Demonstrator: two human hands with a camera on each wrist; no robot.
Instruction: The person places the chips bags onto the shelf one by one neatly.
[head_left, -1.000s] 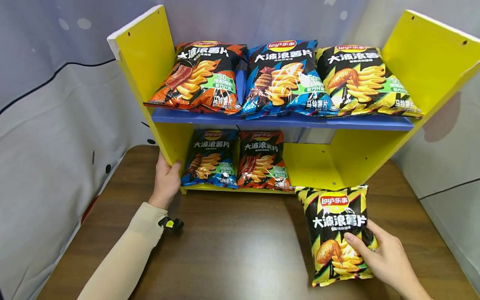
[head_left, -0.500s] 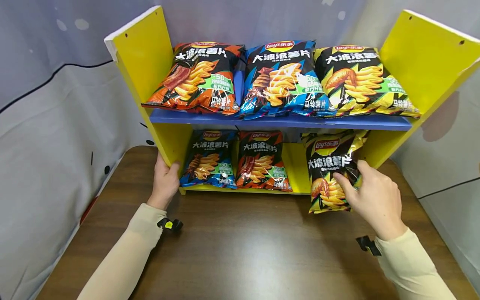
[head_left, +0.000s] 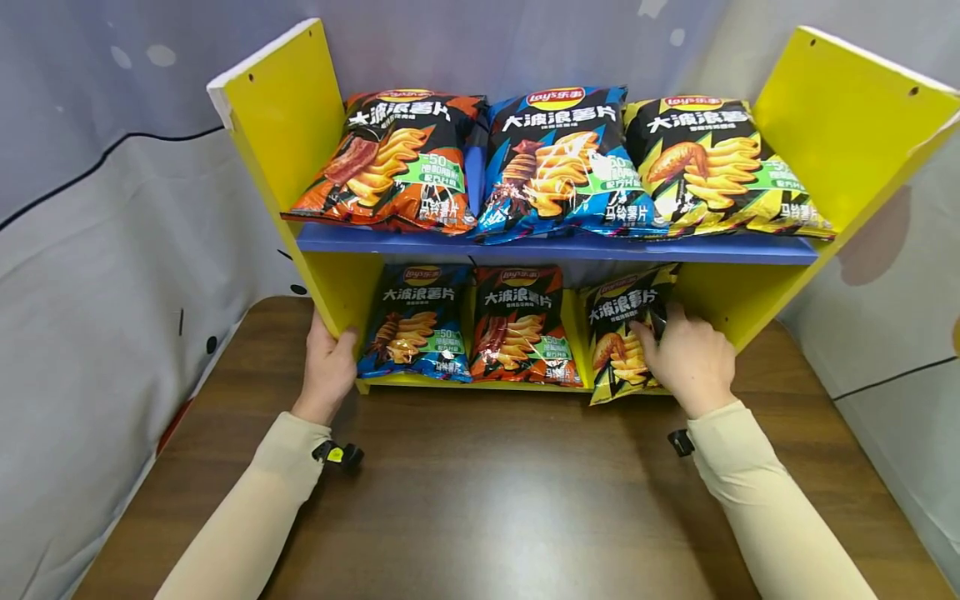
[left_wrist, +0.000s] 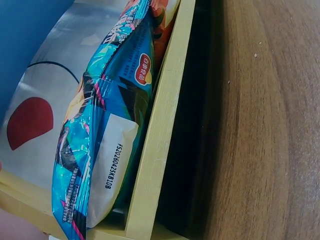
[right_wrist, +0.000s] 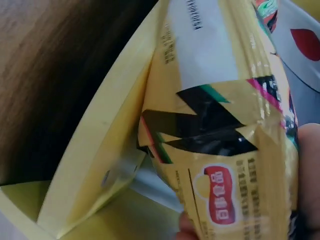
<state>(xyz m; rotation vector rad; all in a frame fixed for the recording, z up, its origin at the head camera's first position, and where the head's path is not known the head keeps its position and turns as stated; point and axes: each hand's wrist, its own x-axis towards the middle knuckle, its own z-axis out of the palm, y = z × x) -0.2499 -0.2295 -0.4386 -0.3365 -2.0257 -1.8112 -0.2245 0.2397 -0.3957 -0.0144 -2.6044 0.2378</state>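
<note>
My right hand pinches a yellow-and-black bag of potato chips by its right side, thumb across the front. The bag leans at a slant in the right part of the lower shelf, its bottom corner over the front edge. In the right wrist view the bag's yellow back fills the middle, with thumb and fingertips at its sides. My left hand grips the lower left side panel of the yellow shelf rack, fingers hidden behind it. Left of the yellow bag stand a red chip bag and a blue chip bag.
The blue upper shelf board runs close above the right hand. On it lie an orange-red chip bag, a blue chip bag and a yellow chip bag. The rack stands on a brown wooden table before a pale curtain.
My right hand has carried the yellow chip bag from over the table up and leftward into the lower shelf, beside the red bag. The left hand has stayed on the side panel.
</note>
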